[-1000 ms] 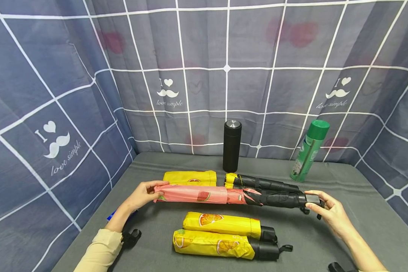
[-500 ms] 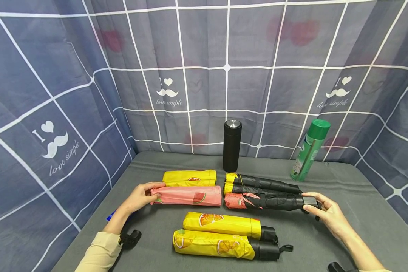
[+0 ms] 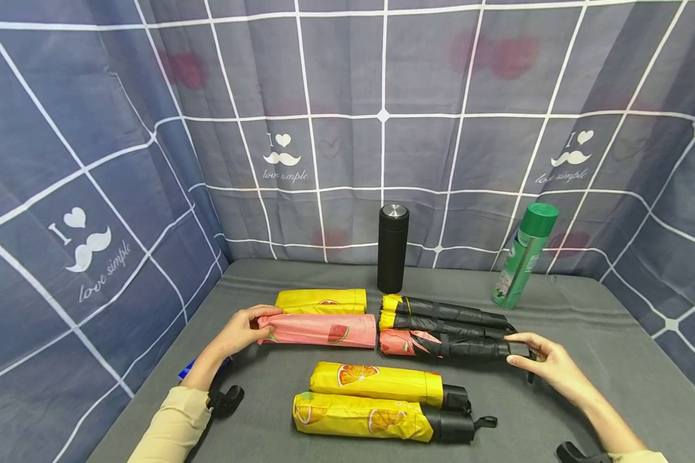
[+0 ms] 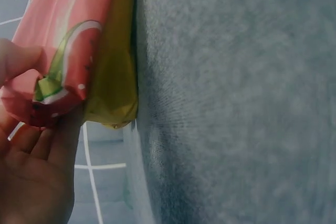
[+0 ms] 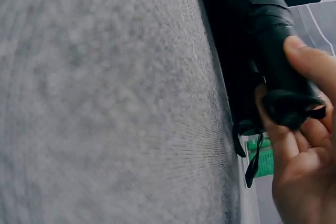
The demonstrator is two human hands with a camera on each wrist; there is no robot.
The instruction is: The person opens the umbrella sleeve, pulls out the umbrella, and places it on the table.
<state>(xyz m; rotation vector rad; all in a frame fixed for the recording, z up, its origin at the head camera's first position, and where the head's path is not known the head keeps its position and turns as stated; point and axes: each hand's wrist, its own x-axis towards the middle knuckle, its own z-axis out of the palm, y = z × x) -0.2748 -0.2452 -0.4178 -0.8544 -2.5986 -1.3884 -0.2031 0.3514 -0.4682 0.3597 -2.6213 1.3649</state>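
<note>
My left hand (image 3: 244,331) pinches the left end of a pink watermelon-print sleeve (image 3: 318,330), which lies in front of a yellow sleeve (image 3: 321,298). With thumb and fingers, my right hand (image 3: 547,362) grips the handle of a folded black-and-pink umbrella (image 3: 469,344). A narrow gap separates that umbrella from the pink sleeve. Behind it lie two folded black-and-yellow umbrellas (image 3: 452,310). In the left wrist view the hand (image 4: 37,166) holds the pink sleeve's end (image 4: 58,77); in the right wrist view the hand (image 5: 304,161) holds the black handle (image 5: 283,77).
Two yellow orange-print umbrellas (image 3: 376,384) with black handles lie side by side at the front. A black bottle (image 3: 392,251) and a green spray can (image 3: 524,257) stand at the back, before a grey checked curtain. A blue item (image 3: 188,368) is partly behind my left forearm.
The pink sleeve and the black-and-pink umbrella have come apart and been lowered beside the other sleeve and umbrellas. Both hands still hold them; the right one has shifted slightly left.
</note>
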